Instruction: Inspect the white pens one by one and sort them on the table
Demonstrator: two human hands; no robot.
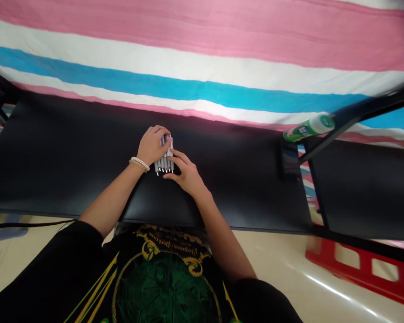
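A row of several pens [164, 164] with grey-white barrels lies side by side at the middle of the black tabletop [235, 179], metal tips towards my body. From the upper left, my left hand [154, 144] is closed over their far ends, its thumb across the barrels; part of the row is hidden beneath it. My right hand [186, 174] curves around the row's right side. Its fingertips touch the outer barrels, and its thumb lies just below the tips. A white twisted bracelet [140, 163] circles my left wrist.
A green and white canister [309, 127] stands at the right, beside a black metal post [343, 123]. Striped pink, white and blue cloth [202, 87] hangs along the table's far edge. Below right is a red plastic stool [363, 264]. A black cable [30, 224] runs at lower left.
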